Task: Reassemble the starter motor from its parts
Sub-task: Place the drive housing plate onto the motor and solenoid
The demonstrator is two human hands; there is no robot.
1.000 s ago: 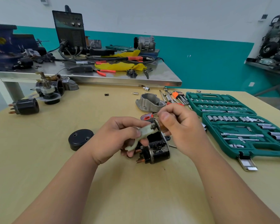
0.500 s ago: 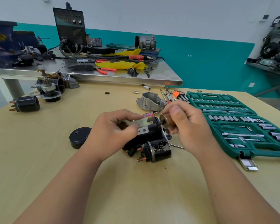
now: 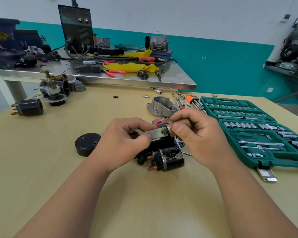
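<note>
Left hand (image 3: 127,140) pinches white fork lever (image 3: 152,133); right hand (image 3: 194,134) grips copper plunger (image 3: 173,128). Risk: lever slips off plunger hook if misaligned, drops onto solenoid (image 3: 169,158).

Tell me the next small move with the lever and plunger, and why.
Probably ease the plunger in the right hand toward the pale lever pinched by the left hand until its end hooks in: their ends meet above the solenoid body on the table, but do not look joined.

left hand (image 3: 126,140) pinching lever (image 3: 150,133), right hand (image 3: 194,133) gripping plunger (image 3: 175,128)
</note>
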